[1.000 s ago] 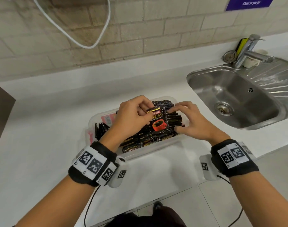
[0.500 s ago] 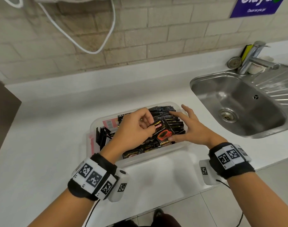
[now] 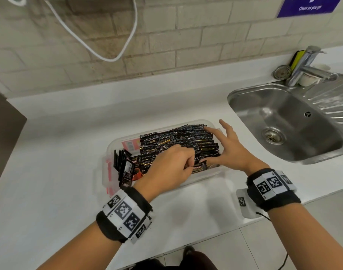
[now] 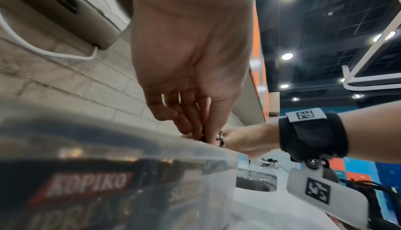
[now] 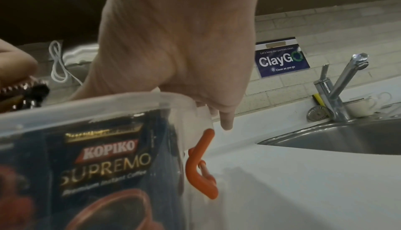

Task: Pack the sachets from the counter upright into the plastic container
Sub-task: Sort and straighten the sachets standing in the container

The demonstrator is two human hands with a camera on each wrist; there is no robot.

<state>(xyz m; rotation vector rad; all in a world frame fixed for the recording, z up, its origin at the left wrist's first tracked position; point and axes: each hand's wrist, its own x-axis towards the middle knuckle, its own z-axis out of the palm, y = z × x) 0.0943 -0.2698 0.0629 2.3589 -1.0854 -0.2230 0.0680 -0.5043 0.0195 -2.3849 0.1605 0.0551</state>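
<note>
Many black sachets [image 3: 178,141] stand packed in the clear container [image 3: 116,141] near the table's [image 3: 59,152] front edge, where the left hand [image 3: 170,168] pinches one sachet [image 3: 199,167] with curled fingers while the right hand [image 3: 231,149] rests spread, straight fingers on the rows.

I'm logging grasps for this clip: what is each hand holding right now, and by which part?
The left hand pinches a sachet by its top edge, at the plastic container's near wall. The right hand holds nothing; its spread fingers rest on the packed sachets.
</note>
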